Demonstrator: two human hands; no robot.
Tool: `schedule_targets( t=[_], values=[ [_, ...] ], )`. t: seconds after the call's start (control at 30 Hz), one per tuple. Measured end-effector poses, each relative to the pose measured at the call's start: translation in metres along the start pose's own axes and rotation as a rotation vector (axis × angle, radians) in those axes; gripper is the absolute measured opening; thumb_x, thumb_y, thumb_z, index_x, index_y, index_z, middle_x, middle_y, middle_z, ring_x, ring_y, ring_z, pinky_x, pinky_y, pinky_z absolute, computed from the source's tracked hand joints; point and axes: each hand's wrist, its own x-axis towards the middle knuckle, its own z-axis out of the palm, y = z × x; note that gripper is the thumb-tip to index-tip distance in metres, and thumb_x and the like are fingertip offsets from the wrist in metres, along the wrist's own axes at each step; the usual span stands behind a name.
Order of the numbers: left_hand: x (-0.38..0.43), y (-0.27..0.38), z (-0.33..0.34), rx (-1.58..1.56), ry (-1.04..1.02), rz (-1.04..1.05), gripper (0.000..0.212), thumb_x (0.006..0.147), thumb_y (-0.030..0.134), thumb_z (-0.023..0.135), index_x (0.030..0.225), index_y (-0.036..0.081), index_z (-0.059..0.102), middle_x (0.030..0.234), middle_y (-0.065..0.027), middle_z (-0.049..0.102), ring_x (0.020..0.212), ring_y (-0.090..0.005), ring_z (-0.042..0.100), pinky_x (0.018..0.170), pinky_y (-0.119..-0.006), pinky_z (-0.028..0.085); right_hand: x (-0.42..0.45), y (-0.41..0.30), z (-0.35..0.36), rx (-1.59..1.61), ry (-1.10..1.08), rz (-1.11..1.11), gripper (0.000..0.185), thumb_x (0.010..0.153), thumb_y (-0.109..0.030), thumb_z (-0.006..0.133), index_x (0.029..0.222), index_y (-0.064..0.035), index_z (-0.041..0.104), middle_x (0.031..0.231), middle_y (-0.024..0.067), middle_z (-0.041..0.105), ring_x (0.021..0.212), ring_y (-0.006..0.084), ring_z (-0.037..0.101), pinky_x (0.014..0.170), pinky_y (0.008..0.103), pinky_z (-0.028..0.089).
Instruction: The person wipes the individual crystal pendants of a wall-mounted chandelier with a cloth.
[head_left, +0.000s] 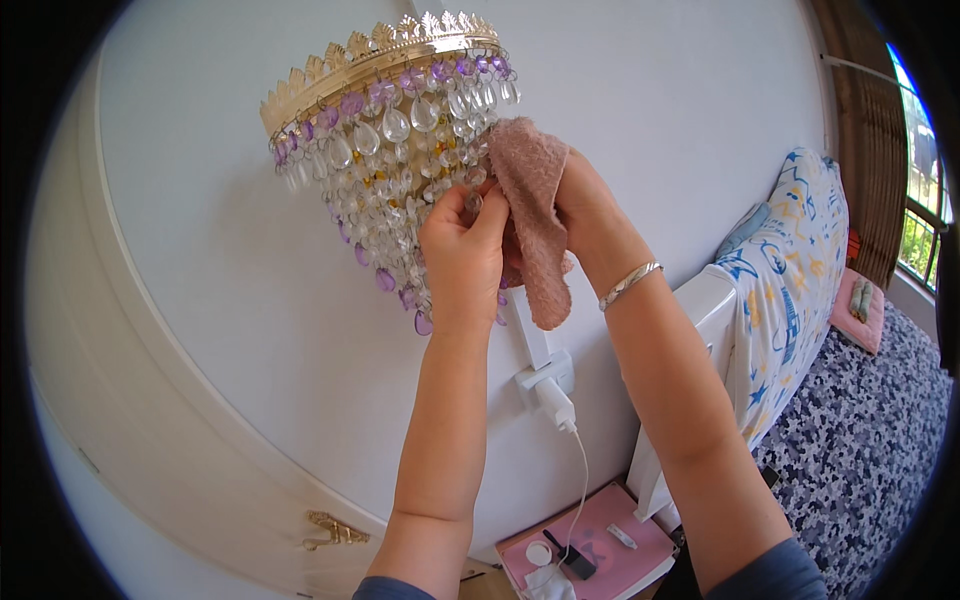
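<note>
A crystal wall lamp (397, 127) with a gold crown-like rim (375, 56) hangs on the wall in front of me. Strands of clear, purple and amber pendants drop from it. My left hand (465, 240) pinches a clear crystal bead (473, 202) on the strands at the lamp's right side, between thumb and fingers. A pink fluffy cloth (532, 202) is gripped in my right hand (592, 195), against the right side of the strands. The cloth hides most of the right fingers and some of the pendants.
Below the lamp, a white charger (555, 401) sits in a wall socket, its cable (586, 472) running down to a pink-topped table (622, 517) with small items. At right stands a bed with a cloth-draped headboard (795, 277). A door handle (334, 531) is at lower left.
</note>
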Motion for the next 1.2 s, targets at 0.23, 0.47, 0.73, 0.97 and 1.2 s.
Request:
schedule_targets(
  t=[0.23, 0.47, 0.73, 0.97, 1.2],
  values=[
    [0.0, -0.001, -0.002, 0.013, 0.009, 0.013, 0.014, 0.076, 0.013, 0.057, 0.077, 0.0, 0.055, 0.058, 0.0027, 0.047, 0.05, -0.0019, 0.04, 0.044, -0.018, 0.033, -0.001, 0.006, 0.004, 0.009, 0.047, -0.112, 0.022, 0.08, -0.014, 0.042, 0.088, 0.0039, 0.052, 0.079, 0.0131, 0.056, 0.066, 0.0187, 0.056, 0.057, 0.0297, 0.048],
    [0.004, -0.003, -0.01, 0.004, 0.046, 0.022, 0.012, 0.076, 0.012, 0.058, 0.076, 0.0, 0.054, 0.059, 0.0029, 0.049, 0.052, -0.0015, 0.041, 0.046, -0.017, 0.033, -0.011, 0.003, 0.011, -0.048, 0.056, -0.127, 0.023, 0.08, -0.01, 0.039, 0.092, 0.0069, 0.05, 0.085, 0.0152, 0.055, 0.073, 0.0202, 0.056, 0.06, 0.0307, 0.049],
    [-0.002, 0.005, -0.006, -0.118, -0.003, -0.052, 0.011, 0.077, 0.011, 0.056, 0.073, 0.003, 0.049, 0.06, -0.0045, 0.055, 0.047, -0.0078, 0.05, 0.04, -0.02, 0.041, -0.008, 0.004, -0.001, -0.119, 0.186, -0.063, 0.023, 0.082, -0.014, 0.043, 0.097, 0.0024, 0.049, 0.086, 0.013, 0.055, 0.073, 0.0194, 0.055, 0.058, 0.0294, 0.047],
    [0.0, 0.001, -0.006, -0.087, -0.044, -0.063, 0.014, 0.078, 0.012, 0.054, 0.07, 0.004, 0.046, 0.058, -0.0053, 0.054, 0.043, -0.0091, 0.049, 0.035, -0.022, 0.039, 0.009, -0.007, 0.005, 0.034, 0.015, -0.064, 0.022, 0.08, -0.014, 0.045, 0.097, 0.0004, 0.049, 0.083, 0.0115, 0.055, 0.071, 0.0189, 0.055, 0.057, 0.0315, 0.048],
    [0.0, 0.0, -0.009, -0.071, 0.022, -0.002, 0.012, 0.077, 0.012, 0.056, 0.075, 0.002, 0.05, 0.063, -0.0015, 0.052, 0.049, -0.0053, 0.047, 0.04, -0.021, 0.038, 0.014, -0.004, 0.018, -0.009, 0.013, -0.064, 0.021, 0.082, -0.016, 0.045, 0.093, 0.0008, 0.049, 0.083, 0.0095, 0.054, 0.07, 0.0171, 0.054, 0.059, 0.0311, 0.048]
  ],
)
